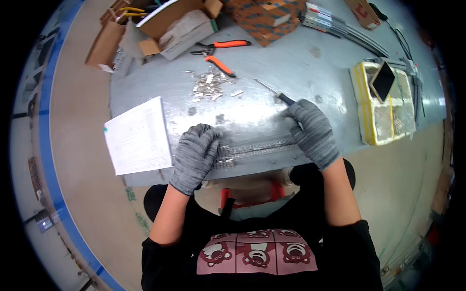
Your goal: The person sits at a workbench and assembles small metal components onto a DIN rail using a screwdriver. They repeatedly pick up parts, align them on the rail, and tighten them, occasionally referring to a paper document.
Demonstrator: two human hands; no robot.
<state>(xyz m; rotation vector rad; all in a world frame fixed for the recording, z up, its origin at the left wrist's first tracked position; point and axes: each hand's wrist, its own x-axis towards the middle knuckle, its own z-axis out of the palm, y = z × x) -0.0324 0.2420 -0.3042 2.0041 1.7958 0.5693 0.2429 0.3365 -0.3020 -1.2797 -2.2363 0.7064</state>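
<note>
A screwdriver (286,100) with a dark handle and thin metal shaft sits in my right hand (313,131), which is gloved in grey and closed around it. The shaft points up and to the left, over the table. My left hand (194,157), in a matching glove, is curled closed at the left end of a long row of small metal parts (264,147) along the table's front edge. What its fingers hold is hidden and partly blurred. Beyond both hands lies a loose pile of small silvery metal pieces (208,86).
Orange-handled pliers (228,44) rest behind the pile. Printed paper sheets (138,138) lie at the left. On the right, a foam box (364,104) bears a dark phone-like slab (382,81). Cardboard boxes (104,46) and grey strips (347,31) occupy the far side.
</note>
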